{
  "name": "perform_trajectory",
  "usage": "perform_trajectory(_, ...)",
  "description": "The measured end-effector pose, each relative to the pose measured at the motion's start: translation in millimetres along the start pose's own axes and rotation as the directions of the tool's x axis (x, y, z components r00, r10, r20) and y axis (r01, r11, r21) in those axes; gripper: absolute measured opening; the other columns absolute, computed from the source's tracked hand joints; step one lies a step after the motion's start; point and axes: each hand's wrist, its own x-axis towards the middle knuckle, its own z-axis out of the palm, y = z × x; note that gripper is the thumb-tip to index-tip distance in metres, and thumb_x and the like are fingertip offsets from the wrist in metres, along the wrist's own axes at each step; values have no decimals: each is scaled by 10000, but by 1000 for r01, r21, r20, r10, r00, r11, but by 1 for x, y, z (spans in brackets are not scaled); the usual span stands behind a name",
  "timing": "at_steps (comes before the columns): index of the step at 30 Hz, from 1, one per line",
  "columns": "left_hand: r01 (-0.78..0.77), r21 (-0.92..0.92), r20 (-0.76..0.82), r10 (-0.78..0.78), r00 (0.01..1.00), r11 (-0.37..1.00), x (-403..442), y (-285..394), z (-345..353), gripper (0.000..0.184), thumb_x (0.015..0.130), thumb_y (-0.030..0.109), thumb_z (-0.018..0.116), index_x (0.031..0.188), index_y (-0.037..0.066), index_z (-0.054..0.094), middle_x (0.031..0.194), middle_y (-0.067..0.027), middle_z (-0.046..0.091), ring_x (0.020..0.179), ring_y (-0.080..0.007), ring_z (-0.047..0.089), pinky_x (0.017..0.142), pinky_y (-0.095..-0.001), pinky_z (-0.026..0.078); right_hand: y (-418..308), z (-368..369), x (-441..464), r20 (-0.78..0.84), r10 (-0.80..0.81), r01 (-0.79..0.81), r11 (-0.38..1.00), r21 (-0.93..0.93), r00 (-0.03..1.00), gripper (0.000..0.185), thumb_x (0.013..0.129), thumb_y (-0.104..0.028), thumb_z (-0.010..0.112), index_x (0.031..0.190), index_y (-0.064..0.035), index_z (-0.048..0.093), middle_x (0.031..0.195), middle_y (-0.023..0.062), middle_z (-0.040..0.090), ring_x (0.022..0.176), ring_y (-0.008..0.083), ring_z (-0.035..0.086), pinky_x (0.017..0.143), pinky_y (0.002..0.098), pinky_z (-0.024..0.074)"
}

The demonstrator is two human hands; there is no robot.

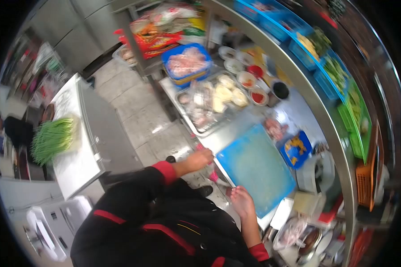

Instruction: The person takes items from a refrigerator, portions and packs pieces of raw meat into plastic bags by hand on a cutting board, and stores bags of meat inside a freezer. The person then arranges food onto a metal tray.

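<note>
My left hand point(202, 159) is closed just off the left edge of the blue cutting board point(256, 171), with blurred pink material close by. What it holds, if anything, is too small to tell. Near the board's lower left edge, my right hand point(243, 202) has its palm turned up and its fingers curled in; a small dark patch lies beside the fingertips, and its content is unclear. The board lies flat on the metal counter, with a cleaver point(281, 213) at its lower corner.
Beyond the board are a metal tray point(200, 130) with pale food, a blue basket of meat point(187, 62), seasoning bowls point(258, 96) and a small blue basket point(295, 149). A metal shelf post point(325, 107) crosses the right side. Green stalks point(53, 138) lie on the left white counter.
</note>
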Motion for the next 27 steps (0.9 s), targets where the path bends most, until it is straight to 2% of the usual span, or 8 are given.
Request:
perform_trajectory(4, 289, -33, -115, -291, 950, 957, 1, 22, 13, 199, 784, 85, 570, 949, 51, 676, 1023, -130, 609, 986, -306, 609, 841, -413, 529, 18, 33, 48, -81, 124, -134, 983, -129, 989, 114, 918, -100, 633, 1025, -61, 633, 918, 84, 689, 832, 205, 673, 786, 329, 559)
perform_trajectory(7, 218, -150, -224, -248, 943, 964, 0, 70, -40, 132, 787, 147, 607, 862, 51, 660, 901, -118, 624, 889, -304, 625, 772, -414, 519, 29, 49, 86, -64, 218, -225, 963, -148, 974, 127, 952, -119, 588, 1052, -50, 625, 959, 92, 691, 912, 219, 679, 820, 346, 578)
perform_trajectory(9, 191, -203, -264, -242, 934, 960, -14, 84, -72, 132, 790, 174, 618, 841, 60, 658, 911, -84, 623, 954, -283, 606, 795, -386, 503, 44, 52, 119, 179, 235, -217, 969, -115, 955, 172, 992, -200, 532, 1065, -79, 629, 993, 79, 699, 959, 191, 684, 821, 350, 583)
perform_trajectory(14, 449, -121, -361, -460, 811, 886, -65, 70, -142, 217, 758, 218, 676, 927, 86, 709, 1164, -66, 610, 1188, -325, 507, 958, -465, 423, 84, 157, 157, 261, 367, -278, 905, -323, 893, 326, 1023, -276, 457, 1223, -63, 602, 1190, 84, 668, 1097, 210, 648, 960, 357, 520)
perform_trajectory(20, 534, -150, -486, -533, 693, 832, -121, 29, -209, 230, 769, 188, 684, 978, 102, 725, 1282, -122, 591, 1235, -361, 500, 1002, -497, 410, 143, 254, 185, 185, 446, -328, 831, -449, 876, 182, 987, -219, 546, 1071, -79, 627, 1031, 61, 699, 953, 186, 682, 829, 331, 553)
perform_trajectory(23, 476, -327, -639, -562, 525, 817, -170, -12, -241, 176, 807, 139, 668, 966, 73, 708, 1248, -146, 595, 1181, -367, 534, 981, -484, 433, 171, 289, 224, 120, 491, -358, 762, -540, 863, 145, 974, -235, 577, 1007, -103, 626, 881, 54, 683, 839, 197, 679, 763, 364, 564)
perform_trajectory(25, 589, -444, -765, -628, 143, 675, -219, -53, -253, 130, 838, 92, 651, 956, 59, 693, 1147, -168, 616, 1090, -368, 576, 932, -450, 468, 182, 293, 277, -139, 425, -413, 666, -621, 895, 130, 935, -237, 626, 909, -110, 626, 747, 42, 639, 712, 204, 649, 663, 377, 560)
perform_trajectory(27, 646, -506, -784, -617, -68, 571, -285, -104, -242, 119, 842, 59, 652, 954, 59, 690, 1041, -148, 633, 1011, -342, 606, 872, -406, 495, 197, 362, 330, -160, 238, -286, 746, -601, 958, 161, 873, -207, 675, 764, -118, 596, 651, 44, 597, 582, 206, 592, 549, 350, 523)
